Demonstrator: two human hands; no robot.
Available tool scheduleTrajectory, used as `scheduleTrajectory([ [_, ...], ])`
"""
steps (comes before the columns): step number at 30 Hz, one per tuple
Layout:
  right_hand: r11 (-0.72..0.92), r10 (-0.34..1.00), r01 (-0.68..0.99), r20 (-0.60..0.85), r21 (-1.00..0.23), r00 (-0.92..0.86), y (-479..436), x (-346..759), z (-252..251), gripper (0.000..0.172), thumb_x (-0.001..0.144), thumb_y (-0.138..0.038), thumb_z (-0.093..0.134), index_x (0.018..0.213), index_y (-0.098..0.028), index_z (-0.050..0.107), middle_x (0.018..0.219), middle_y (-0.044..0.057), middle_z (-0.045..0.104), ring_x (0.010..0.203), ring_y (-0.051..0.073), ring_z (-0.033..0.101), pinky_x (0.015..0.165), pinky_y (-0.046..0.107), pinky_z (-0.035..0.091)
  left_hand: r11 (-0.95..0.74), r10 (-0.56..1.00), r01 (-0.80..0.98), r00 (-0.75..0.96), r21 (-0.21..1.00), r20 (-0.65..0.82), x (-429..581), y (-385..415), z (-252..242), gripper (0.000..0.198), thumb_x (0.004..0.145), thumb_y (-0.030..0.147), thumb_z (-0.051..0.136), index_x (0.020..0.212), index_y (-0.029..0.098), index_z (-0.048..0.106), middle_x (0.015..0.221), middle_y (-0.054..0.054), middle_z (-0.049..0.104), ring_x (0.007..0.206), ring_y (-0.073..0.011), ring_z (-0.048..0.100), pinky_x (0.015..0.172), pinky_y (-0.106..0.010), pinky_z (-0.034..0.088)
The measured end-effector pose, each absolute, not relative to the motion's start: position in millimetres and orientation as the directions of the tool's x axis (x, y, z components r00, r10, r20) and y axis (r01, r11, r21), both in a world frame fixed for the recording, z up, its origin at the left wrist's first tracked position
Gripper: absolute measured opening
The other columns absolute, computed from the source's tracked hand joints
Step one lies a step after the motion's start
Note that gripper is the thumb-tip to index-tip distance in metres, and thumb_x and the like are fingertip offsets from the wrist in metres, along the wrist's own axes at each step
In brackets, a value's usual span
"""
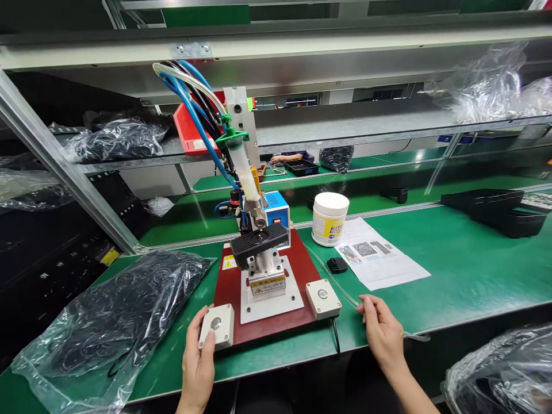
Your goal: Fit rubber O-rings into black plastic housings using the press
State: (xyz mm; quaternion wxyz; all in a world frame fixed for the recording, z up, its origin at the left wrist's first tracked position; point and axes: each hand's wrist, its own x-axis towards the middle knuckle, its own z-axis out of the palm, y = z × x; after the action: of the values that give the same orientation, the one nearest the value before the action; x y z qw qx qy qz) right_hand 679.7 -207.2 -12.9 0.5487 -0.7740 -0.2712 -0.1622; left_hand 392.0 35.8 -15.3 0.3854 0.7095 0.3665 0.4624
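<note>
My left hand point(198, 359) is wrapped round the left push-button box point(217, 328), its thumb on the front edge below the round metal button. Between the fingertips of my right hand point(382, 330) is a thin clear tube point(338, 286), which runs back past the right push-button box point(323, 298). A dispensing machine point(248, 167) with a green-capped syringe stands on a dark red base point(227, 287). Beneath its nozzle, a black oblong part point(269, 237) with a round speaker-like centre sits tilted on a metal fixture point(267, 265).
Left lies a clear bag point(125, 310) of black rings. A white tub point(330, 218), printed sheet point(383, 259) and small black part point(337, 265) are right of the machine. Black housings point(495, 210) lie farther right. A shelf point(362, 123) crosses above; a co-worker's arm point(288, 156) shows behind.
</note>
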Motion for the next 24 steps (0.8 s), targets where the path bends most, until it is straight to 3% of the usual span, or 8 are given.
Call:
scheduleTrajectory([
  [10,-0.365,0.403,0.758,0.643,-0.54,0.652,-200.0,673.8,-21.4,0.041,0.098,-0.044,0.038,0.082,-0.018,0.066,0.059,0.002,0.061,0.049,0.013,0.059,0.05,0.022,0.044,-0.466,0.87,0.209,0.285,0.86,0.403,392.9,32.8,-16.5,0.05,0.091,0.048,0.044,0.133,0.022,0.046,0.135,-0.01,0.054,0.125,-0.0291,0.05,0.107,-0.046,0.039],
  [17,-0.426,0.421,0.804,0.696,-0.414,0.582,-198.9,672.2,-22.4,0.039,0.098,-0.04,0.04,0.074,-0.019,0.063,0.053,0.0,0.055,0.045,0.011,0.049,0.05,0.024,0.039,-0.466,0.873,0.218,0.272,0.857,0.406,393.6,32.1,-17.4,0.05,0.09,0.047,0.044,0.134,0.023,0.046,0.136,-0.009,0.054,0.125,-0.0283,0.051,0.106,-0.044,0.041],
  [24,-0.434,0.437,0.828,0.721,-0.355,0.538,-198.9,672.3,-24.0,0.035,0.098,-0.035,0.041,0.075,-0.019,0.063,0.055,-0.001,0.056,0.046,0.011,0.049,0.052,0.025,0.037,-0.466,0.876,0.236,0.261,0.853,0.406,393.6,31.5,-16.6,0.05,0.09,0.048,0.044,0.133,0.023,0.047,0.135,-0.009,0.054,0.124,-0.0284,0.052,0.105,-0.043,0.042],
])
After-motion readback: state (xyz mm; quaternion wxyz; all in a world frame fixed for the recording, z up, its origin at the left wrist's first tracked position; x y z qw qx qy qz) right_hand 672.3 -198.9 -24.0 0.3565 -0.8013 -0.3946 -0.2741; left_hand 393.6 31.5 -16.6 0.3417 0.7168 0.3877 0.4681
